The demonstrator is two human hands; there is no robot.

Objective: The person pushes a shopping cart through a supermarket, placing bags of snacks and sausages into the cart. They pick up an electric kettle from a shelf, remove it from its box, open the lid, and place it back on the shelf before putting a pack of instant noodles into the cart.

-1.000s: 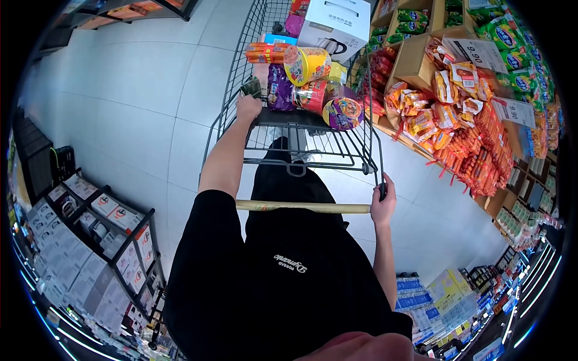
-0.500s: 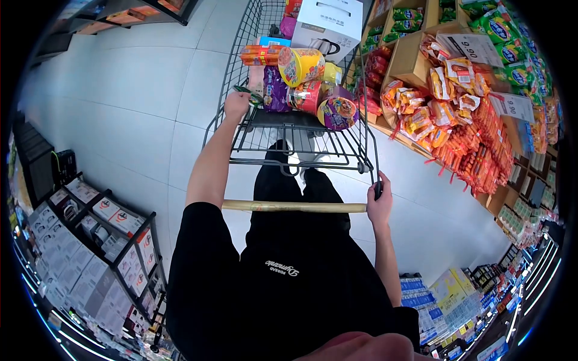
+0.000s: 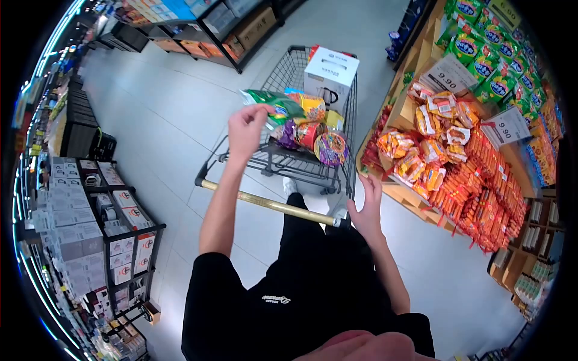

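Note:
My left hand (image 3: 247, 129) pinches a shiny green snack bag (image 3: 277, 107) by its edge, raised over the near part of the shopping cart (image 3: 265, 165). Below the bag in the cart lie a purple instant noodle tub (image 3: 331, 148), a red tub (image 3: 309, 133), a yellow tub (image 3: 311, 107) partly covered, and a purple packet (image 3: 286, 135). A white kettle box (image 3: 330, 75) stands at the cart's far end. My right hand (image 3: 367, 207) is beside the right end of the cart's push bar (image 3: 274, 206), fingers spread, with nothing in it.
A sloped wooden display (image 3: 385, 174) on the right holds sausage packs (image 3: 475, 186) and green snack bags (image 3: 494, 72) with price signs. Boxed goods on a black rack (image 3: 129, 231) stand at left. Another shelf (image 3: 241, 45) is ahead.
My left hand has lifted the green bag up out of the cart. My right hand has come off the push bar and opened. The cart now sits turned and farther off in view.

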